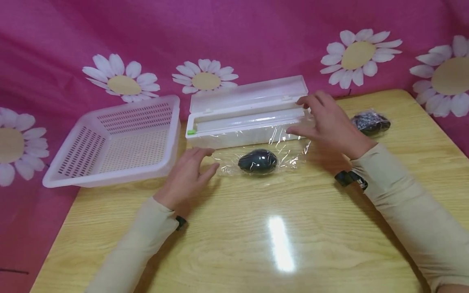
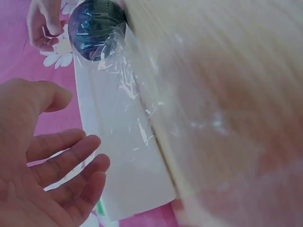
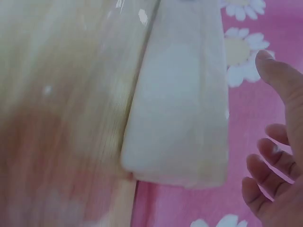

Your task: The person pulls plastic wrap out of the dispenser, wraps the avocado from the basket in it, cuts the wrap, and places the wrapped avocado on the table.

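Note:
A dark, egg-shaped avocado [image 1: 257, 162] lies in front of the white cling film dispenser [image 1: 238, 138], with a clear sheet of cling film [image 1: 291, 156] spread around it. In the left wrist view, film wrinkles show across the avocado [image 2: 97, 30]. My left hand [image 1: 188, 175] hovers at the film's left edge, thumb and fingers apart and nothing between them. Above the dispenser's right end is my right hand [image 1: 327, 124], near the film's right side. Its fingers [image 3: 265, 177] are loosely bent, away from the thumb, and hold nothing visible.
The dispenser's lid [image 1: 249, 93] stands raised at the back, with a film roll inside. To the left is a white plastic basket [image 1: 110, 150]. A second dark, film-wrapped avocado [image 1: 371, 122] lies behind my right wrist. A pink flowered cloth [image 1: 256, 36] hangs behind the wooden table [image 1: 227, 244].

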The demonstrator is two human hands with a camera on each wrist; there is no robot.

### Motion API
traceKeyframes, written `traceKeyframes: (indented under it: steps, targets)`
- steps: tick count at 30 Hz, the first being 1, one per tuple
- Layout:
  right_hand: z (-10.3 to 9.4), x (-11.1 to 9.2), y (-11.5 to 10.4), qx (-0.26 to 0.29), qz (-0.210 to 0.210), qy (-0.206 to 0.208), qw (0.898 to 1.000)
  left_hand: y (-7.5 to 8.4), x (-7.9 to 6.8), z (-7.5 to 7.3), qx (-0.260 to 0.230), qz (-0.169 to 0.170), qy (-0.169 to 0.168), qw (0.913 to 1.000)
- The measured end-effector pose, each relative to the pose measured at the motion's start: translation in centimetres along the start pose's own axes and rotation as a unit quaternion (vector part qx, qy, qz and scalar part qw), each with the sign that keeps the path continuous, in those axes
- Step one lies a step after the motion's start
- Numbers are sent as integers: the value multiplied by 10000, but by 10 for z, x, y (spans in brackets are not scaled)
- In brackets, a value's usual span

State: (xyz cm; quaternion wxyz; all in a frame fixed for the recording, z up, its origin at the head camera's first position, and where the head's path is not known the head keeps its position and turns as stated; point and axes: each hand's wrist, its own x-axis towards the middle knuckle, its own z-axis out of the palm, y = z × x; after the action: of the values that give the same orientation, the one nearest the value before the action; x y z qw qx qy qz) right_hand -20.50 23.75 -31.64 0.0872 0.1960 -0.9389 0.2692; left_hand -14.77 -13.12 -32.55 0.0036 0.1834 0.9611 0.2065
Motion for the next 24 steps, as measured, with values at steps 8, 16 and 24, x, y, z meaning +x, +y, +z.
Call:
traceKeyframes:
  steps: [8,16,24]
  targets:
    - [-19,5,23,-212,382,-252,9987,7,6,-18,282,876,617,9938]
    - [-15,7,35,-53,600,-386,9974,3,11,-36,538,1051,690,9906]
    - [-3,10,46,-696,385,-398,9960,-9,16,-47,898,1245,868,9843]
